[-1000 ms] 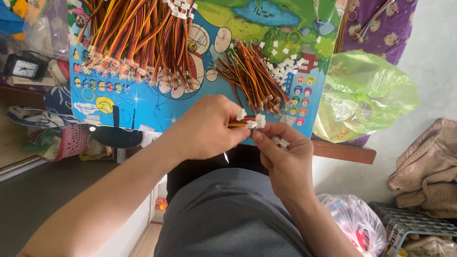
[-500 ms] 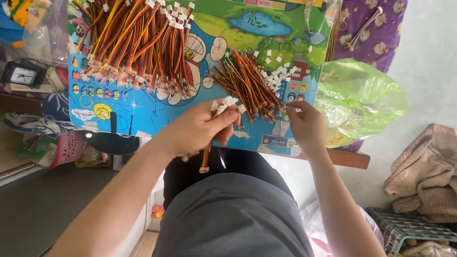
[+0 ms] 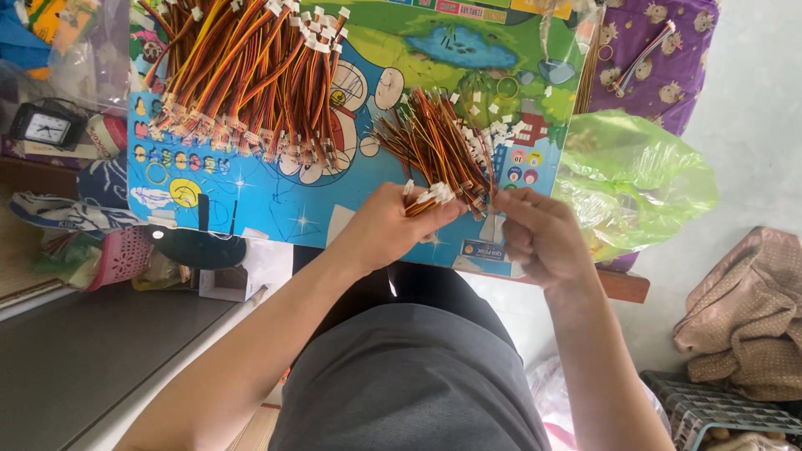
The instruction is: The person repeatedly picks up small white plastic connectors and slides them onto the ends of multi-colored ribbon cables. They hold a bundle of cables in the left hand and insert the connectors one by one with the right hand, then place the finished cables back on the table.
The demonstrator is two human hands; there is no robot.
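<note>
My left hand (image 3: pixel 386 225) grips a small bundle of red, yellow and brown wires with white connector plugs (image 3: pixel 428 198) at their ends. My right hand (image 3: pixel 539 234) is just to the right, fingers curled, its fingertips close to the bundle's plug end; a thin wire runs up from it. Both hands hover over the near edge of a colourful cartoon-printed board (image 3: pixel 276 209). A loose pile of unplugged wires (image 3: pixel 430 138) with scattered white plugs (image 3: pixel 501 134) lies just beyond them. A large heap of finished wires (image 3: pixel 242 75) covers the board's far left.
A green plastic bag (image 3: pixel 631 179) lies right of the board. A small clock (image 3: pixel 46 127) and a pink basket (image 3: pixel 121 255) sit at the left. A brown cloth (image 3: pixel 748 326) and a grey crate (image 3: pixel 710 409) are at the lower right.
My right hand reached out to the loose pile on the board and has come back beside the left hand. My left hand rose slightly towards the board with its bundle.
</note>
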